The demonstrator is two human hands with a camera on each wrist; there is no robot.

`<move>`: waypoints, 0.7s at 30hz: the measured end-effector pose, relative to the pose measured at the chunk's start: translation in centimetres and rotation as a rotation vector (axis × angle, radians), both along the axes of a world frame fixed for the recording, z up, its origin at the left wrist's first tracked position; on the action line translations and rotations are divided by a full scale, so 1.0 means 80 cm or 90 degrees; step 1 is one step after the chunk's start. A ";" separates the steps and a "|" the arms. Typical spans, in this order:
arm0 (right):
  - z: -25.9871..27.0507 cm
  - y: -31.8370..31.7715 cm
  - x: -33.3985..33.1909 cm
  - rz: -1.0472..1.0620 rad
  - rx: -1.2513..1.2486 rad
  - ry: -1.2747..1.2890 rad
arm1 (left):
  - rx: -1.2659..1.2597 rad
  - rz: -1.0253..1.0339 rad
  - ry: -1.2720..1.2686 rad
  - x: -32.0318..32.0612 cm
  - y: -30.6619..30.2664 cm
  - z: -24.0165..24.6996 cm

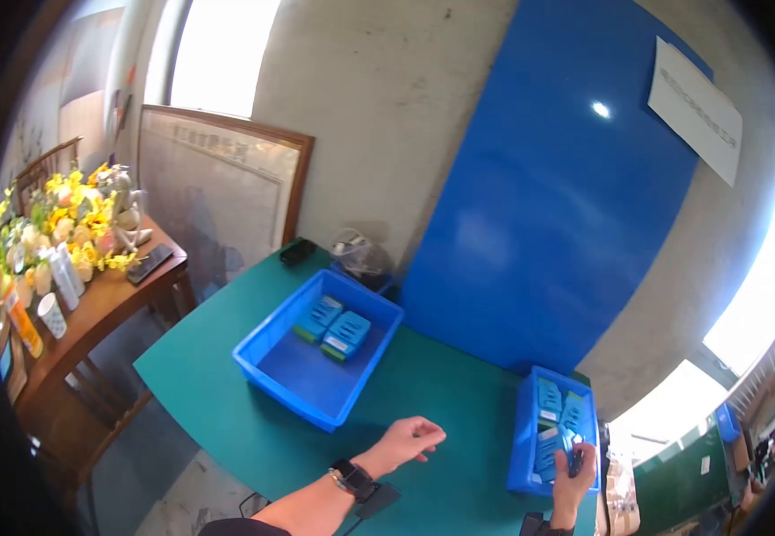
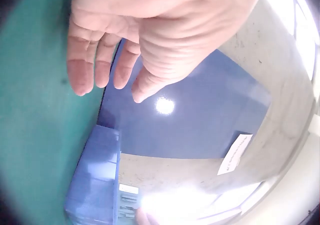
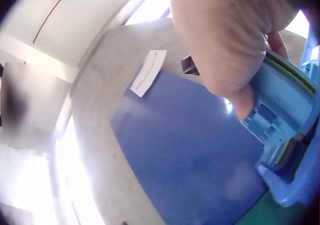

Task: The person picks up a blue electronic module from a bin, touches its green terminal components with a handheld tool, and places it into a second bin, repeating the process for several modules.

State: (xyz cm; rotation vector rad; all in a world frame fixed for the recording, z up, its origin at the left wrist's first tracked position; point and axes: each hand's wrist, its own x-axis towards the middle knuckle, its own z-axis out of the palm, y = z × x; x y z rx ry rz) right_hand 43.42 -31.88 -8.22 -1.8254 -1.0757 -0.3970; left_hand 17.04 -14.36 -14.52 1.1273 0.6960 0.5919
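Observation:
My right hand (image 1: 575, 480) is at the near end of the small blue bin (image 1: 522, 456) on the right. It grips a light blue plastic module (image 3: 282, 105) with a green edge, the thumb lying on its slotted face in the right wrist view. Several similar modules (image 1: 549, 402) lie in that bin. Over the middle of the table, my left hand (image 1: 403, 445) hangs with loosely bent fingers and holds nothing. Beyond it stands a larger blue bin (image 1: 285, 399) with blue-and-green modules (image 1: 348, 332) inside.
The green tabletop (image 1: 204, 362) carries both bins. At its back are a black object (image 1: 297, 251) and a clear container of cables (image 1: 358, 259). A blue panel (image 1: 539, 196) leans on the wall. To the left, a wooden table (image 1: 106, 299) holds flowers and a phone.

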 end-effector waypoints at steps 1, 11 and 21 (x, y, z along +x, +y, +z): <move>-0.011 0.002 0.008 -0.005 0.001 -0.011 | 0.001 -0.004 0.009 0.001 0.000 0.000; -0.011 0.018 -0.003 -0.181 -0.158 -0.088 | -0.006 0.018 0.013 0.000 0.009 -0.017; 0.002 0.038 -0.051 -0.094 0.181 -0.011 | 0.029 0.019 -0.104 0.010 -0.021 0.053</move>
